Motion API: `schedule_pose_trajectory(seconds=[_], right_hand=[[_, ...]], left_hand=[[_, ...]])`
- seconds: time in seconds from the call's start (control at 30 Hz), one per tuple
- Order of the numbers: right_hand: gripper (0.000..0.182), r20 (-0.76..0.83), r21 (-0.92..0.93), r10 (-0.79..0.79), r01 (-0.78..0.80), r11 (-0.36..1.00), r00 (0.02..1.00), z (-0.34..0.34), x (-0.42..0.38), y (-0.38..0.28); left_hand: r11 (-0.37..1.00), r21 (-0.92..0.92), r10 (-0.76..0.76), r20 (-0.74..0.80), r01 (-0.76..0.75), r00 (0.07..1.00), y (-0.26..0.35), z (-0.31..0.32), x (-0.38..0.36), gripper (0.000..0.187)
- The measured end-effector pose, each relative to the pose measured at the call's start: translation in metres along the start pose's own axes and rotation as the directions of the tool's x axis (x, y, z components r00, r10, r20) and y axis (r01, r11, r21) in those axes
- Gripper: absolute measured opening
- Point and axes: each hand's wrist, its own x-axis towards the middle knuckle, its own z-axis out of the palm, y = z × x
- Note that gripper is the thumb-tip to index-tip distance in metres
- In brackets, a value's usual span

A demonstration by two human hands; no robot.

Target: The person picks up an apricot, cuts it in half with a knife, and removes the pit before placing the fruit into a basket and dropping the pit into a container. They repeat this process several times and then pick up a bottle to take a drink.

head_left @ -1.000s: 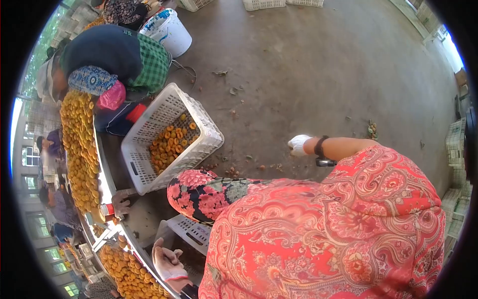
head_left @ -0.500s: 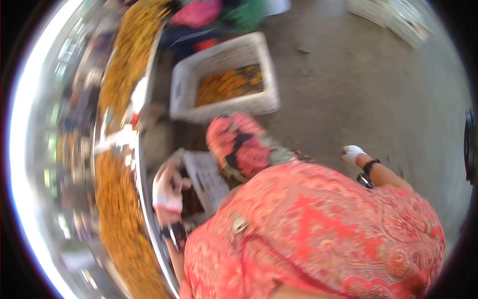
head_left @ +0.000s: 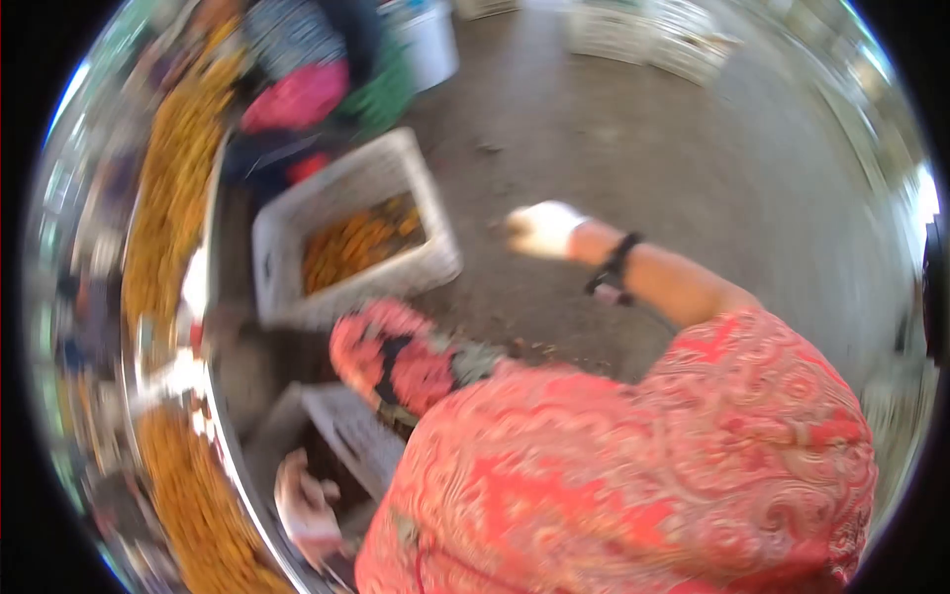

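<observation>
My left hand point(head_left: 309, 503), in a pale glove with bare fingertips, hangs beside the metal-edged table. Its fingers are partly spread with nothing visible in them. Close by it is a grey-white plastic crate point(head_left: 358, 434), low beside my leg. My right hand point(head_left: 546, 230), in a white glove, is stretched out over the floor. Its fingers look curled in, and blur hides whatever may be inside them. Between my hands and the far end, a larger whitish crate point(head_left: 435, 203) holds yellow-orange pieces point(head_left: 346, 247) and some darker bits.
A long table at the left carries a thick layer of yellow-orange pieces point(head_left: 183, 495). Beyond the larger crate are a person in patterned clothing point(head_left: 292, 40), pink cloth point(head_left: 297, 96) and a white bucket point(head_left: 432, 45). Pale crates point(head_left: 614, 35) stand farther back on the concrete floor point(head_left: 554, 119).
My right hand has swung forward and inward over the floor. The view has turned, so the crates and my left hand appear lower and farther left.
</observation>
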Motion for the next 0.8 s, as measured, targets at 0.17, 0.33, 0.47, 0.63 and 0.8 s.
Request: schedule_pose_trajectory(seconds=[0.17,0.33,0.47,0.63,0.8], right_hand=[[0.034,0.125,0.08,0.108,-0.119,0.99,0.986,0.087,-0.087,0.102],[0.032,0.563,-0.064,0.363,-0.399,0.915,0.743,0.188,-0.21,0.144],[0.043,0.835,-0.024,0.227,-0.379,0.925,0.502,0.44,-0.258,0.221],[0.042,0.873,-0.098,0.191,-0.222,0.97,0.448,0.404,-0.217,0.22],[0.038,0.73,-0.026,0.224,-0.302,0.953,0.646,0.212,-0.181,0.175]], left_hand=[[0.95,0.118,-0.311,0.303,0.288,0.901,0.013,-0.024,0.05,0.052],[0.933,0.202,-0.328,0.145,0.297,0.933,0.054,0.087,0.057,0.038],[0.923,0.218,-0.335,0.053,0.316,0.941,0.08,0.115,0.015,0.031],[0.862,0.506,-0.122,0.164,0.023,0.979,0.066,0.085,0.023,0.033],[0.797,0.592,-0.012,0.214,-0.12,0.977,0.066,0.092,-0.004,0.048]])
